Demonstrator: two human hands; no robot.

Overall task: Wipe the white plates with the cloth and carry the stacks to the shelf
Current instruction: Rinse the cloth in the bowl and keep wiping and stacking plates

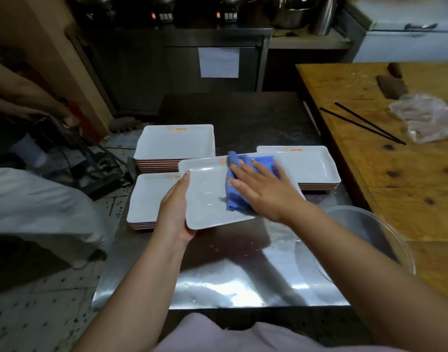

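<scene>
I hold a white rectangular plate (207, 196) above the steel table (218, 283). My left hand (176, 207) grips its near left corner, thumb on the rim. My right hand (262, 190) presses a blue cloth (234, 199) flat onto the plate's right half, fingers straight. Three stacks of white plates stand behind: one at the back left (176, 143), one at the near left (148, 199) partly under the held plate, and one at the right (311, 165).
A steel bowl (385, 240) sits at the table's right edge. A wooden counter (385, 174) on the right carries black chopsticks (365, 125), a cleaver and plastic wrap. Another person in white stands at the left beside a dark cart (91, 158). Cabinets stand behind.
</scene>
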